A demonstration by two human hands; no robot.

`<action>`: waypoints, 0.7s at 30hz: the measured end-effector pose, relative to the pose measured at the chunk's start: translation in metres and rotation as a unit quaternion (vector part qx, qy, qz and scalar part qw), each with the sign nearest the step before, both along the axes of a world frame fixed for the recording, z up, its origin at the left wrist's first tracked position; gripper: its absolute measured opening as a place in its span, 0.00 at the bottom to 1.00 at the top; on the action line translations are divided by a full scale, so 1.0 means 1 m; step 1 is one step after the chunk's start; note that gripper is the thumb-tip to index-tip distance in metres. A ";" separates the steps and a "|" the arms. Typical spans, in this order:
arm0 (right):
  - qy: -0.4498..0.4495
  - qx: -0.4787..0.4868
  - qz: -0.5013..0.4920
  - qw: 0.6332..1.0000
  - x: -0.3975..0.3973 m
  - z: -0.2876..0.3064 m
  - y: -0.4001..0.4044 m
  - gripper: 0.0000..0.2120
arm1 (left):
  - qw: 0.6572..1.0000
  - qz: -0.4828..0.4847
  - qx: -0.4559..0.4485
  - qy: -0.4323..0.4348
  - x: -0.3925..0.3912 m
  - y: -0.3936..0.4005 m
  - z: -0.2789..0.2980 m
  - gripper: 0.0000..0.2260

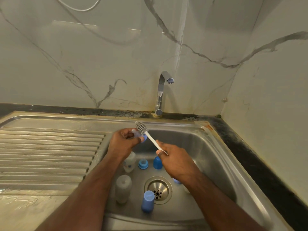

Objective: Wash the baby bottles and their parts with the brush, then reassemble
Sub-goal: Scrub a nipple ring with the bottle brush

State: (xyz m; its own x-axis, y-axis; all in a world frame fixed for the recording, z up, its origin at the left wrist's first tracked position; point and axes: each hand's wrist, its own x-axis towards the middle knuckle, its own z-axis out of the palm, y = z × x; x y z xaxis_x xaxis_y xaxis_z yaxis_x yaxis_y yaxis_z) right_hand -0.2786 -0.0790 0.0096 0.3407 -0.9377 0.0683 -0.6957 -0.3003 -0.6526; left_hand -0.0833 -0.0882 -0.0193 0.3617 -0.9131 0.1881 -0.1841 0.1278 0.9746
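Note:
Over the back left of the steel sink (208, 147), my left hand (124, 141) pinches a clear teat with a blue ring (139, 135). My right hand (173, 159) grips the white handle of the bottle brush (146, 133), whose grey bristle head lies against the teat. On the sink floor stand two clear bottles (129, 161) (123, 188), a blue collar ring (143, 164), a blue cap (157, 162) and another blue cap (148, 203) beside the drain. A further blue piece (177, 180) shows partly under my right wrist.
The chrome tap (162, 92) stands behind the sink with no water running. The ribbed draining board (48, 155) lies to the left. A dark counter edge (250, 155) and marble-look walls close in the right and back.

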 end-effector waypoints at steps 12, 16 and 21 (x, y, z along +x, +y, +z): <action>-0.033 0.014 -0.017 0.999 -0.007 -0.001 -0.009 0.21 | 0.985 0.013 0.037 0.168 -0.002 0.004 0.008 0.18; -0.028 0.019 0.020 0.999 -0.003 -0.001 0.002 0.20 | 0.970 -0.017 0.030 0.239 -0.001 0.006 0.012 0.13; 0.006 0.010 -0.012 1.000 -0.006 0.000 -0.008 0.22 | 0.976 -0.015 0.033 0.214 -0.004 0.007 0.013 0.14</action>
State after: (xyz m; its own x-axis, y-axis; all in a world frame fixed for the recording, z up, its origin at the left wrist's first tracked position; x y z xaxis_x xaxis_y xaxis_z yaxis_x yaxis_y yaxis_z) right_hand -0.2844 -0.0871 0.0101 0.3180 -0.9470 0.0453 -0.7105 -0.2697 -0.6500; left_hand -0.0872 -0.0810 -0.0066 0.3676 -0.9293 -0.0344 0.2442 0.0607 0.9678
